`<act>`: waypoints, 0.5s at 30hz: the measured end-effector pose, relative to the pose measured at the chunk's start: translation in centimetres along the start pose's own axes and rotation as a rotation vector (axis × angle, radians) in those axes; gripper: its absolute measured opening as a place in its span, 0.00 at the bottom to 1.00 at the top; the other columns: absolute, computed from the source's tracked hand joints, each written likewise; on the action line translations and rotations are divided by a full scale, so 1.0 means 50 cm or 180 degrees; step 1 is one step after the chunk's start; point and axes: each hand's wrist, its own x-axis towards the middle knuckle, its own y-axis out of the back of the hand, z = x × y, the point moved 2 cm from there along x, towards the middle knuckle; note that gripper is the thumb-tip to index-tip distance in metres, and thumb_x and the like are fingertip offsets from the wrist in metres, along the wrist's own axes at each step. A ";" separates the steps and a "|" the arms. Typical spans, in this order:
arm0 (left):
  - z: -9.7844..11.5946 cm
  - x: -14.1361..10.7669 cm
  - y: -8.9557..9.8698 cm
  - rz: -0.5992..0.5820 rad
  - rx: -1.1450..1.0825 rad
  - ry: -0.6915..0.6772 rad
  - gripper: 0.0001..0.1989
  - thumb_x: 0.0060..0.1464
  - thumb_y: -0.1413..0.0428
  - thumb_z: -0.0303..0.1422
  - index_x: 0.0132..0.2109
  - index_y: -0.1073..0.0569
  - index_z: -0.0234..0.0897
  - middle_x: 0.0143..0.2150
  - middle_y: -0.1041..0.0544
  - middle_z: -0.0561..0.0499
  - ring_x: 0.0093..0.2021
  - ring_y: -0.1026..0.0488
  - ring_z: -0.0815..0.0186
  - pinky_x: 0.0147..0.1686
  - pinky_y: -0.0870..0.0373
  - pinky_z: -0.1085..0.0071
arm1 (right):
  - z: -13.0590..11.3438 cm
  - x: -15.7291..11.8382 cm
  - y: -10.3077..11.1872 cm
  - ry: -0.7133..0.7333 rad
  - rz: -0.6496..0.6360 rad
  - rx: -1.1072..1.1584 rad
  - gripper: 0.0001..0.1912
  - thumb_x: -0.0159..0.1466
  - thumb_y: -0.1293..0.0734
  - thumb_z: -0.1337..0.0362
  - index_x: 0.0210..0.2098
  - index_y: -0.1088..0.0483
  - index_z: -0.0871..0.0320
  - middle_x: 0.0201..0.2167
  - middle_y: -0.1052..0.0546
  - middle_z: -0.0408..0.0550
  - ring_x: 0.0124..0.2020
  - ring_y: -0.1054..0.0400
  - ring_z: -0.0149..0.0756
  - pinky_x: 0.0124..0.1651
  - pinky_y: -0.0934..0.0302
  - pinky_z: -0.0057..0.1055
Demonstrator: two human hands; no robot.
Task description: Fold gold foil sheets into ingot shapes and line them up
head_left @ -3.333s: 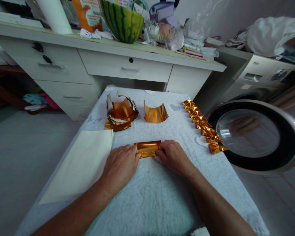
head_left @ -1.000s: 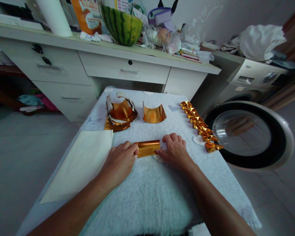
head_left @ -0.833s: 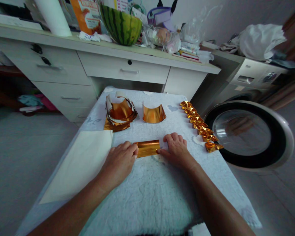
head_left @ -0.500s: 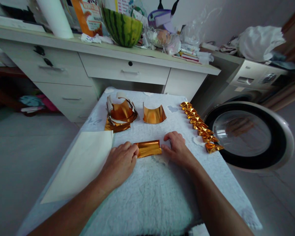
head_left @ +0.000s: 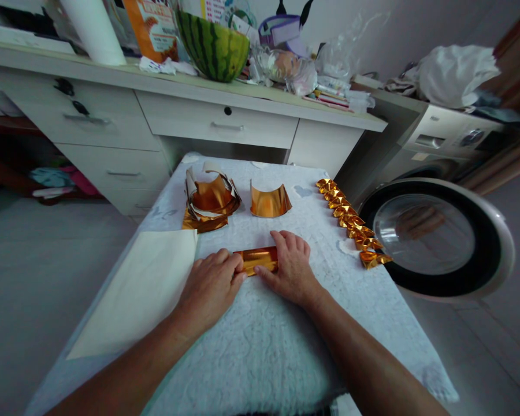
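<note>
As the cloth-covered table (head_left: 260, 346) looks padded, we judge that any fold made on it needs slow, even pressure. We would keep the work clear of the cream sheet (head_left: 134, 294) on the left, the row of folded foil pieces (head_left: 350, 219) on the right, the nest of curled foil sheets (head_left: 211, 195) at the far side and the single curved foil sheet (head_left: 269, 203) beside it. Left hand (head_left: 212, 281): fingers wrapped over the left end of the gold foil strip (head_left: 255, 257), gripping it; the strip lies curled near the middle of the table. Right hand (head_left: 292, 267): thumb on the strip's near face, fingers over its right end; whether it pinches or only presses, we cannot tell. To do this well, in our judgement: anchor with the left, keep the long edges parallel, work the right thumb along the curl in small strokes, and watch that springy foil does not unroll.

Compared with half a second ago, we find the table's layout unchanged. The left hand keeps its hold. The right hand, then just beside the strip's right end, has moved leftward onto it, and less of the foil's length shows.
</note>
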 end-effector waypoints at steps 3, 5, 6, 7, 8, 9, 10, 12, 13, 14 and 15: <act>0.004 0.003 0.001 -0.0014 0.0050 0.0039 0.05 0.61 0.50 0.34 0.39 0.32 0.40 0.39 0.29 0.50 0.42 0.30 0.60 0.38 0.42 0.65 | -0.016 -0.001 -0.006 -0.0003 0.0009 -0.0091 0.42 0.59 0.37 0.42 0.64 0.43 0.63 0.57 0.36 0.60 0.55 0.44 0.54 0.60 0.54 0.51; 0.004 0.005 0.001 -0.0032 0.0059 0.0067 0.04 0.61 0.50 0.34 0.38 0.32 0.40 0.39 0.29 0.51 0.42 0.30 0.60 0.37 0.42 0.66 | -0.023 -0.001 -0.009 -0.0001 0.0021 -0.0119 0.44 0.58 0.37 0.41 0.64 0.44 0.63 0.57 0.36 0.61 0.55 0.44 0.54 0.61 0.55 0.52; 0.004 0.006 0.001 -0.0043 0.0051 0.0075 0.04 0.61 0.50 0.33 0.38 0.32 0.40 0.39 0.29 0.51 0.42 0.30 0.60 0.37 0.43 0.66 | -0.025 -0.001 -0.010 -0.0004 0.0020 -0.0124 0.45 0.58 0.37 0.40 0.64 0.44 0.64 0.57 0.36 0.61 0.55 0.44 0.55 0.61 0.55 0.52; 0.003 0.007 0.000 -0.0051 0.0041 0.0082 0.04 0.61 0.49 0.33 0.37 0.31 0.40 0.39 0.29 0.51 0.42 0.30 0.60 0.37 0.43 0.66 | -0.026 -0.001 -0.011 -0.0009 0.0012 -0.0126 0.46 0.58 0.37 0.40 0.65 0.44 0.64 0.57 0.36 0.61 0.55 0.45 0.55 0.61 0.56 0.53; 0.003 0.008 -0.001 -0.0054 0.0030 0.0087 0.04 0.61 0.49 0.33 0.37 0.31 0.40 0.39 0.29 0.51 0.42 0.30 0.60 0.37 0.43 0.66 | -0.027 -0.001 -0.012 -0.0012 -0.0005 -0.0128 0.46 0.58 0.37 0.39 0.65 0.45 0.64 0.58 0.36 0.62 0.56 0.45 0.55 0.61 0.56 0.53; 0.002 0.008 -0.002 -0.0052 0.0020 0.0092 0.04 0.60 0.49 0.33 0.37 0.31 0.40 0.39 0.29 0.51 0.42 0.30 0.60 0.37 0.43 0.66 | -0.027 0.000 -0.012 -0.0013 -0.0030 -0.0131 0.47 0.58 0.37 0.39 0.66 0.46 0.63 0.58 0.36 0.62 0.56 0.45 0.56 0.61 0.56 0.53; 0.000 0.009 -0.002 -0.0045 0.0011 0.0100 0.04 0.60 0.49 0.33 0.37 0.31 0.40 0.39 0.28 0.51 0.42 0.30 0.60 0.37 0.44 0.66 | -0.026 0.000 -0.012 -0.0016 -0.0057 -0.0136 0.47 0.58 0.37 0.39 0.66 0.47 0.63 0.59 0.37 0.62 0.57 0.45 0.56 0.61 0.57 0.54; -0.002 0.009 -0.003 -0.0028 -0.0013 0.0110 0.04 0.60 0.49 0.33 0.38 0.30 0.41 0.39 0.28 0.51 0.42 0.30 0.60 0.37 0.45 0.66 | -0.022 0.001 -0.011 -0.0022 -0.0130 -0.0143 0.47 0.58 0.37 0.39 0.68 0.49 0.61 0.60 0.38 0.62 0.58 0.46 0.57 0.62 0.57 0.55; -0.002 0.008 -0.003 -0.0019 -0.0029 0.0115 0.04 0.60 0.49 0.32 0.37 0.30 0.41 0.38 0.28 0.51 0.42 0.30 0.60 0.37 0.45 0.66 | -0.018 0.001 -0.010 -0.0025 -0.0176 -0.0141 0.47 0.59 0.37 0.40 0.68 0.50 0.61 0.60 0.38 0.62 0.59 0.47 0.57 0.62 0.58 0.55; -0.003 0.008 -0.003 -0.0010 -0.0045 0.0117 0.04 0.60 0.49 0.32 0.37 0.30 0.41 0.38 0.28 0.51 0.43 0.30 0.59 0.37 0.45 0.65 | -0.013 0.001 -0.009 -0.0031 -0.0226 -0.0135 0.47 0.59 0.37 0.40 0.69 0.51 0.61 0.61 0.39 0.62 0.59 0.47 0.57 0.62 0.57 0.55; -0.003 0.008 -0.003 -0.0004 -0.0063 0.0118 0.04 0.60 0.49 0.32 0.37 0.30 0.41 0.38 0.28 0.52 0.43 0.30 0.59 0.37 0.45 0.65 | -0.008 0.000 -0.007 -0.0044 -0.0274 -0.0128 0.47 0.59 0.37 0.41 0.69 0.52 0.61 0.61 0.39 0.62 0.60 0.47 0.57 0.62 0.57 0.55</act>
